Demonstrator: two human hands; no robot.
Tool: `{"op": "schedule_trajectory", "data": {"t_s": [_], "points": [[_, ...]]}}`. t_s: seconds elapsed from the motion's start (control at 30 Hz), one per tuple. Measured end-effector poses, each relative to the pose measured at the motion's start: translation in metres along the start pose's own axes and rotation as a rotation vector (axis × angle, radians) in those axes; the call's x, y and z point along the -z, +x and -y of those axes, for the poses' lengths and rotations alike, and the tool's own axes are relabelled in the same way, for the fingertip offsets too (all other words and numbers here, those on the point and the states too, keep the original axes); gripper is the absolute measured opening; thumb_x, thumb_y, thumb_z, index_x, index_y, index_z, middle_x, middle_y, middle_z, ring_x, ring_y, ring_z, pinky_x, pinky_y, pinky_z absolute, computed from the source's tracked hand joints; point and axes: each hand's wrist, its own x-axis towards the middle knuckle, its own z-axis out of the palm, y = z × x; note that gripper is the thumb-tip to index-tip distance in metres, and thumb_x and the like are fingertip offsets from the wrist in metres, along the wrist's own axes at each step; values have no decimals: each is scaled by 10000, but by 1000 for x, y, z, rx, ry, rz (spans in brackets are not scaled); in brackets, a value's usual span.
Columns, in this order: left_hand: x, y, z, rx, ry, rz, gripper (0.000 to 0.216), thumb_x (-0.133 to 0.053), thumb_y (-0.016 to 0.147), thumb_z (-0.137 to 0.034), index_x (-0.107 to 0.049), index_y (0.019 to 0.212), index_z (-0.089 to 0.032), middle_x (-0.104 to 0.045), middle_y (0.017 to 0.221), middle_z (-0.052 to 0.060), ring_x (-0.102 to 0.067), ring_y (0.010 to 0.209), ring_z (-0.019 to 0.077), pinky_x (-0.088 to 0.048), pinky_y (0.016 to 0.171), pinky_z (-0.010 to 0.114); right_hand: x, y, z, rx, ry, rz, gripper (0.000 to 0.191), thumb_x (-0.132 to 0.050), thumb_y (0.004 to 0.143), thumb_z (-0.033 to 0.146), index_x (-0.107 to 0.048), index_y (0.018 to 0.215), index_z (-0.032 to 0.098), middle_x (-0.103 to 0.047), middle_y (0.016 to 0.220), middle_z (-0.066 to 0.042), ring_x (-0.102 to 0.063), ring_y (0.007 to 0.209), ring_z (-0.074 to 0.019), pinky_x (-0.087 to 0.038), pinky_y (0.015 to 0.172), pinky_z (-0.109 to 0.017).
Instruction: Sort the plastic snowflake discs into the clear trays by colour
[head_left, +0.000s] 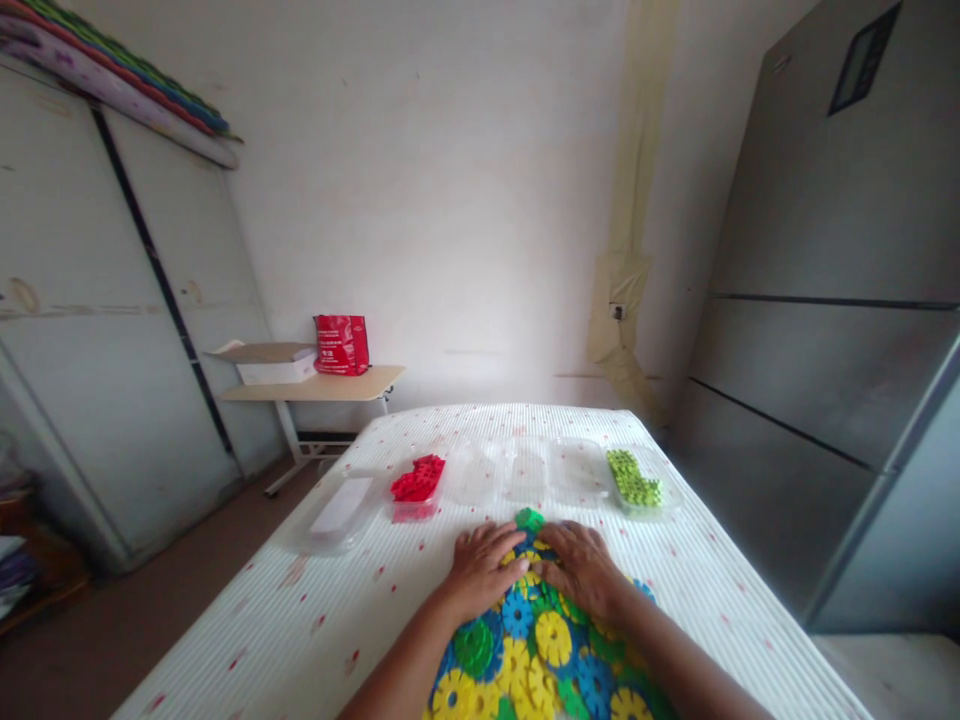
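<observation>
A heap of flat plastic snowflake discs [536, 650] in yellow, blue and green lies on the white patterned table [352, 610] right in front of me. My left hand [480, 568] rests palm down on the heap's far left side, fingers spread and slightly curved. My right hand [581, 568] lies on the far right side, fingers bent over the pieces. A green disc [529, 519] sticks up between the fingertips of both hands. Whether either hand grips a piece is hidden.
A row of clear plastic trays crosses the table beyond my hands: one with a white lid [341, 510], one with red pieces [418, 482], empty ones [525, 468], one with light green pieces [634, 480]. A grey refrigerator [832, 320] stands right; a small side table [315, 388] stands left.
</observation>
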Motion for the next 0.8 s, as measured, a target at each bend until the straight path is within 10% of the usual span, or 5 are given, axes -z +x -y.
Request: {"op": "schedule_trajectory", "data": {"t_s": [0.43,0.8], "points": [[20,-30,16,5,-662,8,337,-475,800,-429,-690,946,-214,-581,1214,51,-534,1104,222,-435,928,346,27,-36,30,120,336,161,491,-497,783,548,-558,1189,278,-603,1177,-48,-503,1114,-257,-376,958,-404],[19,-32,25,131,-820,-145,319,-551,738,-402,-676,852,-132,-681,918,86,-600,920,231,-448,828,315,12,-23,-34,-231,260,-205,315,-378,805,350,-651,801,192,-686,774,-47,-618,734,-200,-457,691,-282]]}}
